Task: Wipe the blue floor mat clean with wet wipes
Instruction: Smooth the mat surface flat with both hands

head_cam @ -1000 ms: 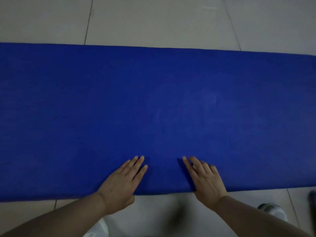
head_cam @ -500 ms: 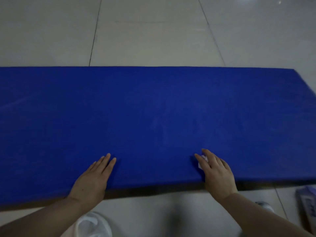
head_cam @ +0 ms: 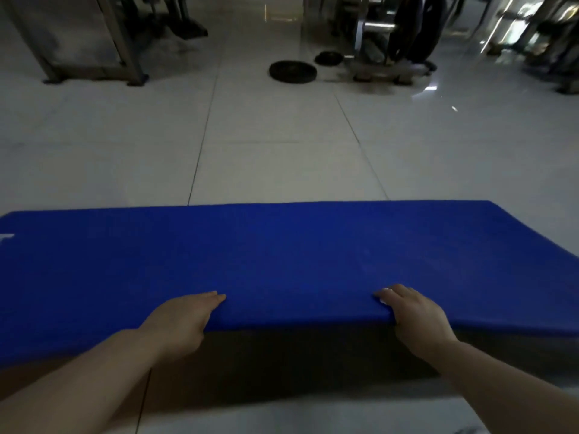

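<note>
We are looking down at the blue floor mat (head_cam: pixel 282 261), which is lying across the lower half of the view, long side running 9 to 3 o'clock. Its near edge is lifting off the tiled floor (head_cam: pixel 282 158), with a dark shadow gap showing under it from about 6 to 4 o'clock. The far edge is sitting flat on the tiles. The right end of the mat is cutting off at a corner around 3 o'clock; the left end is running out of view at 9.

Our left hand (head_cam: pixel 183 321) is gripping the near edge at 7 o'clock, fingers laid flat on top, thumb hidden below, so clamped on the mat. Our right hand (head_cam: pixel 413 317) is gripping the same edge at 5 o'clock, fingers curled over the top. A small white bit, likely a wet wipe (head_cam: pixel 384 300), is peeking out by the right fingertips; we cannot tell how much of it is being held.

Room to move: bare tiles are stretching from the far edge up toward 12 o'clock. A black weight plate (head_cam: pixel 293 72) is lying flat on the floor at 12, a smaller plate (head_cam: pixel 329 57) just beside it toward 1. A loaded rack (head_cam: pixel 394 36) is standing at 1 o'clock, a metal frame (head_cam: pixel 78 36) at 11. All are well apart from the mat.
</note>
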{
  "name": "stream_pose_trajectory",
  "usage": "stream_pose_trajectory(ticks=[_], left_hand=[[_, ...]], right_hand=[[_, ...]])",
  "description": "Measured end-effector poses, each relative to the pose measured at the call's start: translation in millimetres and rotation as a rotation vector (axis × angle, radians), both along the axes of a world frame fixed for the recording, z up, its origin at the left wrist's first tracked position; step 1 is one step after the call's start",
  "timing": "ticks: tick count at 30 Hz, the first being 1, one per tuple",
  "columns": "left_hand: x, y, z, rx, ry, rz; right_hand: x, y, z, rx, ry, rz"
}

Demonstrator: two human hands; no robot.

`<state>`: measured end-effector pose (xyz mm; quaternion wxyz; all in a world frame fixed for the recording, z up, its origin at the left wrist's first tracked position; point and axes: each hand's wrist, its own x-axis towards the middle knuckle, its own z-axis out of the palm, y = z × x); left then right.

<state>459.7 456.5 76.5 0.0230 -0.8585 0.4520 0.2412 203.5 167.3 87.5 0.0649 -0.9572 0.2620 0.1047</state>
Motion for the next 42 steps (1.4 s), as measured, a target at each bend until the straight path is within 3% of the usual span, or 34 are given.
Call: stream_pose_trajectory(ticks=[8,12,19,31,38,42], left_hand=[[39,0,91,-0.067,-0.237,0.110],[75,-7,145,-0.184,-0.228,0.139],[115,-39,242,-0.186,-0.260,0.072],[86,-44,346,-0.200,-0.203,0.008],[82,-28,401,-0.067,-0.105,0.035],[90,-47,404,0.039,-0.113,0.081]], right_hand=[[57,-39,110,-0.212,-0.041,-0.008],[91,-57,171,-0.253,-0.102,-0.017],[111,-78,252,-0.180,-0.140,-0.025],[64,-55,353,-0.147,-0.088,-0.101],[52,-38,409,-0.050,-0.037,-0.065],[65,-60,411,0.030,0.071,-0.069]])
